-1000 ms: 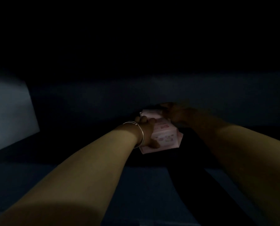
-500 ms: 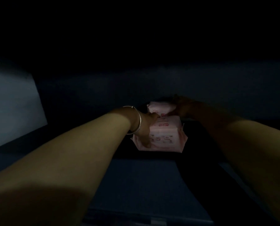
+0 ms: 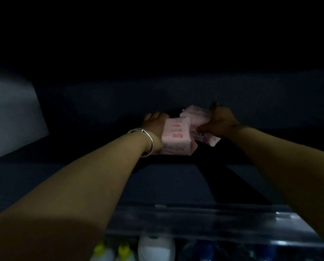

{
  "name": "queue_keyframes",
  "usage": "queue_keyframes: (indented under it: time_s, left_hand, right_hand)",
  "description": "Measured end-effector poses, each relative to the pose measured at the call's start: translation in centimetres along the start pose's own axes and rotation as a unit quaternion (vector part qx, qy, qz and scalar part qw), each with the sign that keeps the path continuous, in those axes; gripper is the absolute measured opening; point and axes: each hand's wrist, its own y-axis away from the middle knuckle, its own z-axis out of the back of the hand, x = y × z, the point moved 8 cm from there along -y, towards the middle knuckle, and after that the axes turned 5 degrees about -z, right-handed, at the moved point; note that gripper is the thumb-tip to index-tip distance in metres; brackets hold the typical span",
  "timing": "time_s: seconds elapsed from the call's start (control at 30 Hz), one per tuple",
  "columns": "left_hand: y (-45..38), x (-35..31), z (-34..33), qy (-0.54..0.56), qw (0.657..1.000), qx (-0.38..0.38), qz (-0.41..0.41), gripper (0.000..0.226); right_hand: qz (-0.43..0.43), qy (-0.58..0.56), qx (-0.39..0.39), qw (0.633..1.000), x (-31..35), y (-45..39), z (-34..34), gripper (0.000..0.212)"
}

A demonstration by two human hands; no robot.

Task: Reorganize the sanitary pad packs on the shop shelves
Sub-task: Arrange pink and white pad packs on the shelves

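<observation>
Deep on a dark shelf (image 3: 157, 185): left hand (image 3: 155, 129), bangle (image 3: 147, 140) at wrist, gripping the near pink pad pack (image 3: 176, 138); right hand (image 3: 220, 123) clutching a second pack (image 3: 195, 115), lifted, just behind and touching the first. Below the shelf edge, bottles (image 3: 119, 251).

Your dark shelf (image 3: 166, 185) running back into deep shadow, a pink sanitary pad pack (image 3: 176, 138) resting on it near the back, a second pink pack (image 3: 197, 117) just behind and touching it, whether that one rests on the shelf you cannot tell, glossy front edge strip (image 3: 223, 219) nearest you
</observation>
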Motion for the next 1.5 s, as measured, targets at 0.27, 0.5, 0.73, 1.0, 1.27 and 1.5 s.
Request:
queue_keyframes:
  time_s: [0.27,0.5,0.73,1.0,1.27,1.5]
  left_hand:
    - [7.7,-7.6,6.2,-0.068,0.997,-0.020,-0.033,0.087]
    - [19.9,-13.4,6.8,0.040,0.993,0.104,-0.038,0.086]
    - [29.8,-16.5,1.4,0.141,0.960,0.241,0.022,0.083]
    - [37.2,-17.5,-12.5,0.157,0.910,0.381,0.042,0.070]
    - [45.0,-16.2,-28.9,0.165,0.846,0.503,0.063,0.065]
    - [48.1,-16.7,-38.1,0.213,0.808,0.543,0.086,0.069]
  right_hand:
    - [0.005,0.010,0.001,1.000,0.5,10.6,9.5,0.064]
    - [0.058,-0.045,0.059,0.996,1.0,23.3,13.8,0.073]
    - [0.035,-0.061,0.151,0.986,-1.9,34.0,11.3,0.075]
    - [-0.024,-0.017,0.238,0.971,-9.2,42.4,0.6,0.069]
    - [-0.088,-0.074,0.291,0.950,-14.3,48.3,-8.0,0.066]
    - [-0.068,-0.087,0.295,0.949,-15.6,49.2,-10.6,0.068]
